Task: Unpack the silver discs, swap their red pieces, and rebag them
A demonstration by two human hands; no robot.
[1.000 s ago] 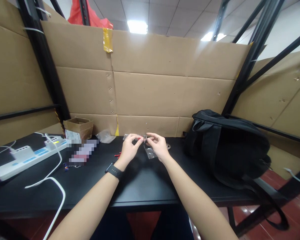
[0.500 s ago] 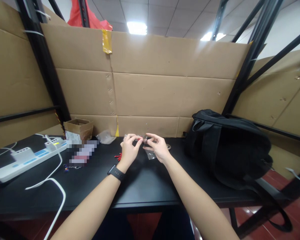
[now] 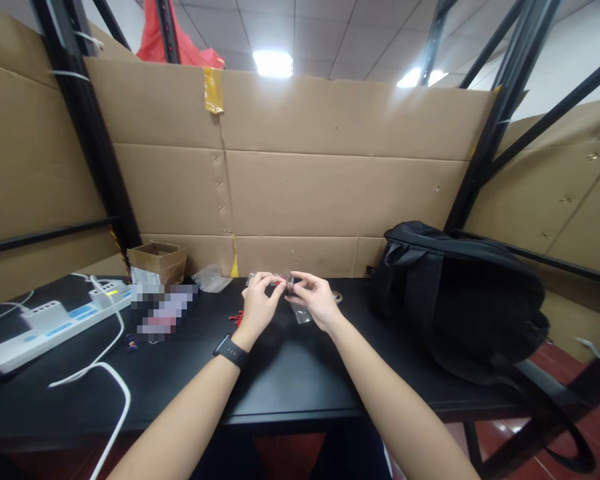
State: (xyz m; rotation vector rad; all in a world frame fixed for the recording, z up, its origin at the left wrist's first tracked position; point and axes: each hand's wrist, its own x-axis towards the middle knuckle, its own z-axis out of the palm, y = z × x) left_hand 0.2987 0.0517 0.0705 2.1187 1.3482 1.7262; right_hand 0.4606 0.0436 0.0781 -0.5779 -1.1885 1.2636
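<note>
Over the middle of the black table, my left hand and my right hand meet at their fingertips. Both pinch a small metal ring, dark and shiny, its detail too small to make out. A bit of red shows by the left fingertips; whether it is joined to the ring I cannot tell. Below my right fingers is a small clear plastic bag. Small red pieces lie beside my left wrist. Partly behind my right hand is a roll of tape.
A black backpack fills the table's right side. To the left are a white power strip with a loose white cable, an open cardboard box and a crumpled clear bag. A cardboard wall closes off the back.
The camera view has tilted slightly, so the scene sits a little lower. My hands keep nearly the same pinch, with only a slight shift of the fingers.
</note>
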